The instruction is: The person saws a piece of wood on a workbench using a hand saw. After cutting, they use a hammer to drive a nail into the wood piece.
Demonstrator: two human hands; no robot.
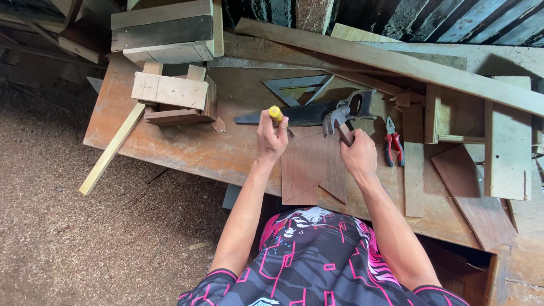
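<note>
**Head view: chisel and hammer over a thin board**

Head view looks down on a worn wooden desk [170,147] with a person leaning over it. The left hand [272,136] is clamped round a yellow-handled chisel [276,115], held upright with its tip down on a thin reddish board [309,170] that lies flat near the front edge of the desk. The right hand [358,156] is closed on the wooden handle of a claw hammer [335,120], whose metal head sits just beside the chisel, above the far edge of the board.

Just beyond both hands a handsaw [300,114] lies across the desk, its dark handle to the right, with a grey metal triangle square [294,88] behind it. Red-handled pliers [393,141] lie to the right of the hammer hand. At the left end of the desk sits a small stack of wood blocks [173,99], and a long plank [396,62] runs diagonally along the back. Sawdust covers the floor [68,238] on the left.
</note>
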